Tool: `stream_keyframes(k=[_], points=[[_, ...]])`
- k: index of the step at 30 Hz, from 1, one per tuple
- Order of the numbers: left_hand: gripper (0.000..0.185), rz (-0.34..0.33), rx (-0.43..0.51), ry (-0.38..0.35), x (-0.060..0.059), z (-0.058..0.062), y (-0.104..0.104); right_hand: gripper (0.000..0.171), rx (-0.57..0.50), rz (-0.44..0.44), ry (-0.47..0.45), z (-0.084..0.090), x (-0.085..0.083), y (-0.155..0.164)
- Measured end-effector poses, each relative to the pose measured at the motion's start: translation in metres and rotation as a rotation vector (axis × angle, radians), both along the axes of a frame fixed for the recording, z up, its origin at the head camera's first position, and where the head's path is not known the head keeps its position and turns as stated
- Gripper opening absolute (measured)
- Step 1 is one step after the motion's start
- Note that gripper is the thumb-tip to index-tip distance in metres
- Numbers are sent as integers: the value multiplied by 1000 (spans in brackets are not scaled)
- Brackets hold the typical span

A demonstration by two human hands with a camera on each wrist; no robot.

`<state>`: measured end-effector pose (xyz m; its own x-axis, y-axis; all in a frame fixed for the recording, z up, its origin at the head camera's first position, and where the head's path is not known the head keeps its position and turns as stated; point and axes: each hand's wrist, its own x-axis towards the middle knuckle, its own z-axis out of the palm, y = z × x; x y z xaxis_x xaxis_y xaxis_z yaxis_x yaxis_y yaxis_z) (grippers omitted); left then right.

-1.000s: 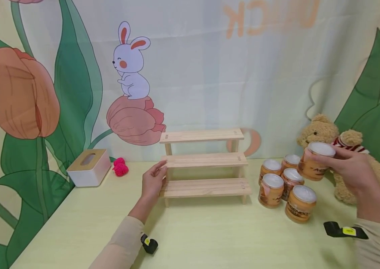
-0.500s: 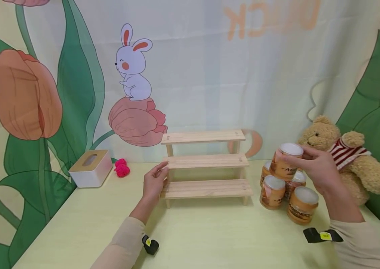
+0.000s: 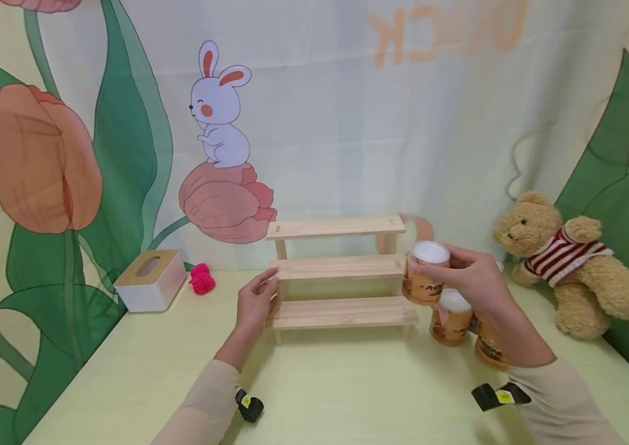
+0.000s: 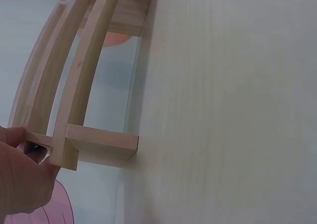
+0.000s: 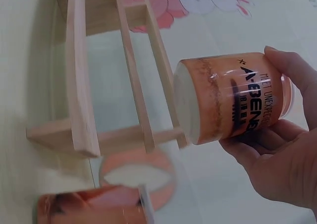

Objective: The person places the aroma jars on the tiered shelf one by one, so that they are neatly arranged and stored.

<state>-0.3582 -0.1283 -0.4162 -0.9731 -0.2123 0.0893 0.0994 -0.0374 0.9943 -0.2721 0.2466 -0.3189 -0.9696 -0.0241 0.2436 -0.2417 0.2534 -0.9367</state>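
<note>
My right hand grips a jar with an orange printed label and a clear lid. It is held up at the right end of a three-tier wooden shelf, overlapping the middle tier's end in the head view. My left hand grips the left end of the shelf between the middle and bottom tiers; in the left wrist view its thumb and fingers close round the wooden side piece. More jars of the same kind stand on the table, one jar just below the held one, others partly hidden behind my right hand and forearm.
A teddy bear in a striped shirt leans at the back right. A tissue box and a pink yarn bundle sit at the back left. A printed curtain hangs behind the table.
My right hand has carried the jar leftward from above the other jars to the shelf's right end. The left hand has stayed on the shelf.
</note>
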Motion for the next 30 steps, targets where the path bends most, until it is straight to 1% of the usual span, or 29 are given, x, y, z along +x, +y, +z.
stream_keyframes(k=[7,13,15,20,25,27,30], points=[[30,16,-7,18,0,0,0,63,5,86,16,6,-10,-38],[28,13,-13,21,-1,-1,0,62,21,126,35,9,-21,-65],[28,14,-11,21,-2,-1,0,60,7,141,39,10,-24,-71],[28,12,-8,25,-3,-2,0,59,-46,166,47,11,-32,-83],[29,6,6,35,-3,-1,-1,55,-61,187,104,9,-40,-96],[29,1,14,36,-2,-1,-1,54,-64,191,107,10,-43,-102],[30,-2,19,31,-1,-1,-2,63,-58,172,77,13,-49,-111]])
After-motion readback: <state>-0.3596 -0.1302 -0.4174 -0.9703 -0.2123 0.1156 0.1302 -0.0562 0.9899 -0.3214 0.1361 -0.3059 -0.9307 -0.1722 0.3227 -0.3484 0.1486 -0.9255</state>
